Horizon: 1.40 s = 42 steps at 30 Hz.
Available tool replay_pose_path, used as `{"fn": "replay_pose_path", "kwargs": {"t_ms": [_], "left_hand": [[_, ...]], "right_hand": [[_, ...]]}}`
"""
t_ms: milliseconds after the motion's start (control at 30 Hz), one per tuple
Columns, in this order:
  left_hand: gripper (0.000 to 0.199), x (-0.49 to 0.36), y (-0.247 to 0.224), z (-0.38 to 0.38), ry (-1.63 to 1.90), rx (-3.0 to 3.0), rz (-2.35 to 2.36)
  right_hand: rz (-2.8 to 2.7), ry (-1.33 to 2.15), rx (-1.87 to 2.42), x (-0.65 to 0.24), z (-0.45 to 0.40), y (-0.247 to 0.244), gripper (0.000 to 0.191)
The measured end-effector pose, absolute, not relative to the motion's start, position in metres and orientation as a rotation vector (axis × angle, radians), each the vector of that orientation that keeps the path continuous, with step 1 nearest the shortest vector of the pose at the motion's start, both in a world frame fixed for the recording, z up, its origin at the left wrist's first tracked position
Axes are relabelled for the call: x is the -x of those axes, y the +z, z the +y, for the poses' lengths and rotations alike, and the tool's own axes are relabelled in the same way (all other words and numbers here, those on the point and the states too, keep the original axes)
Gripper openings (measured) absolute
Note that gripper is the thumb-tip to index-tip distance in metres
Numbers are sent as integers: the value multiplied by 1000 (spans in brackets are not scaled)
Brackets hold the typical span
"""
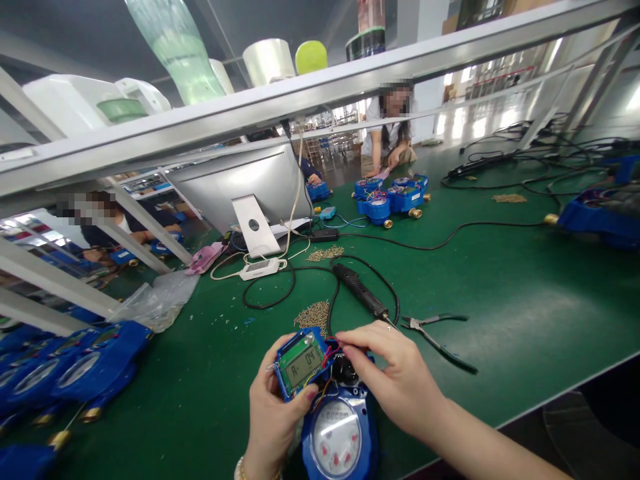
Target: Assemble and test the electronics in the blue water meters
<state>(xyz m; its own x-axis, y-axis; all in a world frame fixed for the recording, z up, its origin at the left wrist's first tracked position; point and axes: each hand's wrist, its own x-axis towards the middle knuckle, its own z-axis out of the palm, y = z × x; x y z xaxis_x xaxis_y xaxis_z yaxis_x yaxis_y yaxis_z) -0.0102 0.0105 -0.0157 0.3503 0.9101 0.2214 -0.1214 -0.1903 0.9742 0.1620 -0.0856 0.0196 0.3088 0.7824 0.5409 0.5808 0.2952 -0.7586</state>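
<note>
My left hand is wrapped round a blue-framed circuit board whose small display reads numbers. Red and yellow wires run from the board toward a blue water meter with a round white dial, just below it. My right hand pinches thin red wires between thumb and forefinger, at the board's right edge above the meter's black round part. The wire ends are partly hidden by the fingertips.
Small screws, a black electric screwdriver and pliers lie beyond my hands. Blue meters crowd the left. A monitor stands under a shelf. People sit across the table.
</note>
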Motion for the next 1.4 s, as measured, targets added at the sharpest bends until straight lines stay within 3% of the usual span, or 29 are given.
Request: {"fn": "replay_pose_path", "kwargs": {"t_ms": [367, 533, 800, 1033, 1400], "left_hand": [[66, 9, -11, 6, 1122, -1477, 759], [65, 8, -11, 4, 1136, -1518, 752], [66, 16, -26, 1, 1242, -1867, 882], [69, 18, -16, -2, 1341, -2363, 801], [66, 11, 4, 0, 1349, -2550, 634]], "right_hand": [[-1620, 57, 1396, -164, -77, 19, 13], [-1532, 342, 1466, -160, -82, 25, 20], [-1098, 1170, 1227, -158, -91, 41, 25], [-958, 1275, 1173, -160, -87, 31, 33], [-1029, 1368, 1278, -174, -88, 30, 43]]}}
